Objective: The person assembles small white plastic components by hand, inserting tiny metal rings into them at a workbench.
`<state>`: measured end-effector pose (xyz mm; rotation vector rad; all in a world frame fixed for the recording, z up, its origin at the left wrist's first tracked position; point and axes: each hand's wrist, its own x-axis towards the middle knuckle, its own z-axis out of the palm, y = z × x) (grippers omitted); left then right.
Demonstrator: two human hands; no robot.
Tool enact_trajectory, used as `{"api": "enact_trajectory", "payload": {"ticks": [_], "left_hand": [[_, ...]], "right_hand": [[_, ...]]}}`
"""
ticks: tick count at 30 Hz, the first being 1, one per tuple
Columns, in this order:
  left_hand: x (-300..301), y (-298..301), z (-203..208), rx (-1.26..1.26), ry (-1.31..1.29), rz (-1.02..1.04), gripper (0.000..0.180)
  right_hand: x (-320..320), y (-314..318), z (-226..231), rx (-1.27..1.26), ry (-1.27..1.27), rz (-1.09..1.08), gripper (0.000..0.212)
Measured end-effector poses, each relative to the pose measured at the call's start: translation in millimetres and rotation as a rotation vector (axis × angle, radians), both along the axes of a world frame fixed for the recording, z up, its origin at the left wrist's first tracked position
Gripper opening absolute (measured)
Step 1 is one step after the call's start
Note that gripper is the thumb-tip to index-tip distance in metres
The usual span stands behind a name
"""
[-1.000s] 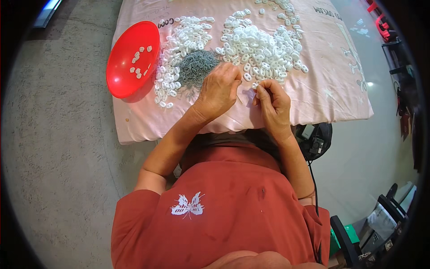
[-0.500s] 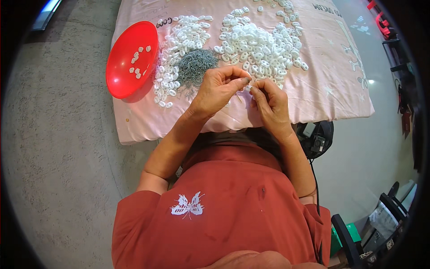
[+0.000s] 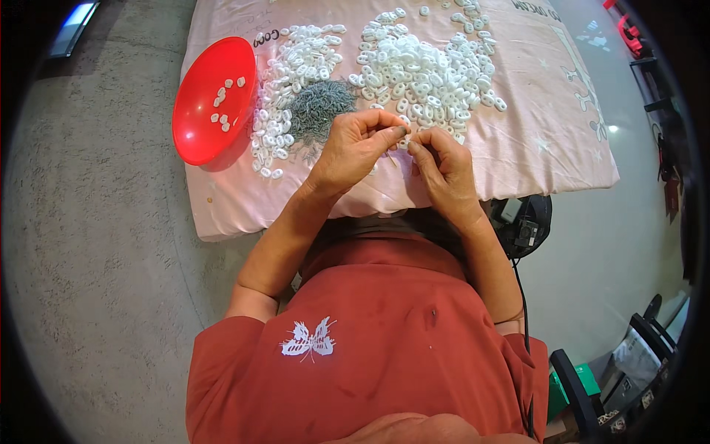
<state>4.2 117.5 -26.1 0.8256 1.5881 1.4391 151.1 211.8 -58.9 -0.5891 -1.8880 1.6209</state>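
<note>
Above the near part of the cloth, both hands are closed in pinches with their fingertips almost meeting. My left hand presses thumb and forefinger together; whatever lies between them is too small to make out. A bit of a small white plastic piece shows at the thumb and fingertips of my right hand, mostly hidden by them. Just beyond my left hand lies a heap of small grey metal screws or pins. White oval plastic pieces with holes form a large pile beyond my hands and a second pile farther left.
A red bowl at the table's left side holds several small white pieces. Pink patterned cloth covers the table. A black round bag or case with a cable sits below the table's near edge, right of my body.
The whole view has shifted slightly. My hands keep nearly the same pinched pose, with fingertips still close together. The piles and the bowl look the same.
</note>
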Motion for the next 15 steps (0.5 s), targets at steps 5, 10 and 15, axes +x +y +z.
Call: {"api": "enact_trajectory", "payload": {"ticks": [5,10,15], "left_hand": [[-0.6,-0.6,-1.9,-0.001,0.062,-0.022,0.01],[-0.5,0.1,-1.5,0.006,0.174,-0.024,0.01],[0.3,0.0,-1.7,0.007,0.319,-0.029,0.01]], "right_hand": [[-0.3,-0.3,0.7,0.009,-0.001,0.004,0.006],[-0.3,0.2,-1.5,0.007,-0.005,0.006,0.005],[-0.6,-0.4,-0.3,0.015,0.013,-0.005,0.005]]}}
